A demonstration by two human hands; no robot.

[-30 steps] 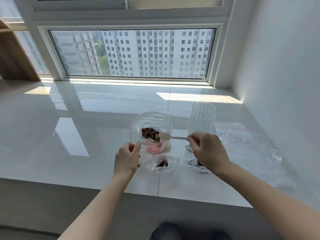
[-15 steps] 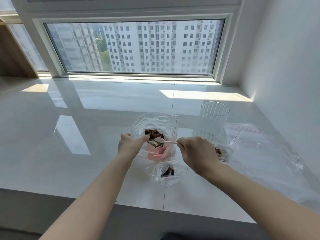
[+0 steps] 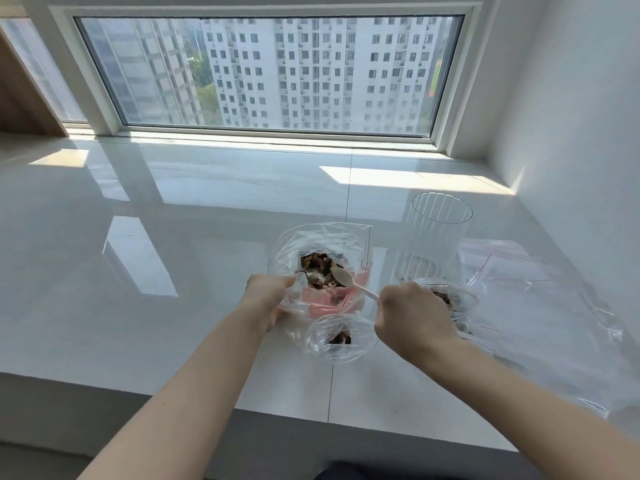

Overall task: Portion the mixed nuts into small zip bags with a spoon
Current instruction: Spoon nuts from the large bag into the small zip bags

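We see left hand (image 3: 268,299) fingers pinching big nut bag (image 3: 322,247) rim, right hand (image 3: 410,315) fingers gripping spoon (image 3: 346,278) over its mouth, small zip bag (image 3: 341,337) just in front.

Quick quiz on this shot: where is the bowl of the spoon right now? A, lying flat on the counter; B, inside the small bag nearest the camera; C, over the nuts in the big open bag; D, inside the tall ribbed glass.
C: the spoon, held by the right hand, has its bowl over the mixed nuts in the big open bag, whose edge the left hand holds.
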